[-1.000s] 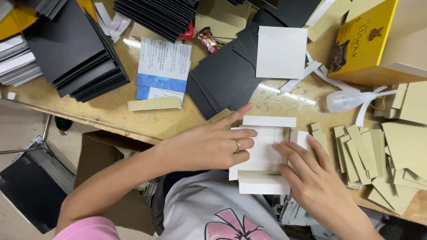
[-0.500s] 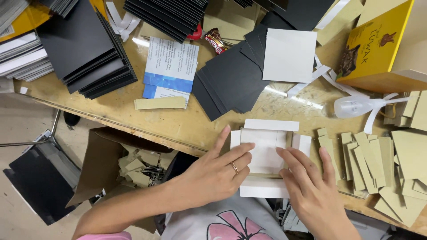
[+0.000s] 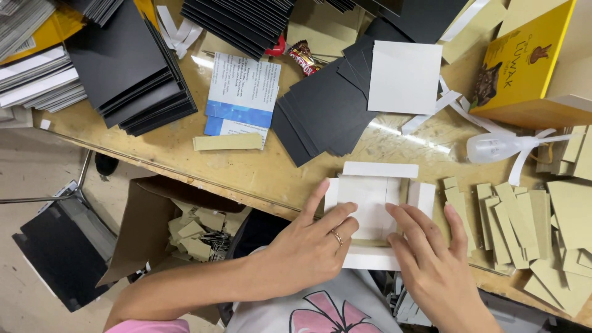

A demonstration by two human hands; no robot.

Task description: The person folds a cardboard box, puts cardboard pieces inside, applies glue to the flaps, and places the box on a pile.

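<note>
Wooden table (image 3: 185,151) strewn with black cards (image 3: 327,114)

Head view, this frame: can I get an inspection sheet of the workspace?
Surface: wooden table, glossy, crowded.
Job's things: white flapped card blank lying flat at the table's near edge.
Clutter: black card stacks, tan card strips, yellow box, clear bottle, blue-and-white leaflet.
Hands: left hand and right hand press flat on the blank.
Cables: nothing seen.
Surroundings: open carton of offcuts on the floor.
</note>
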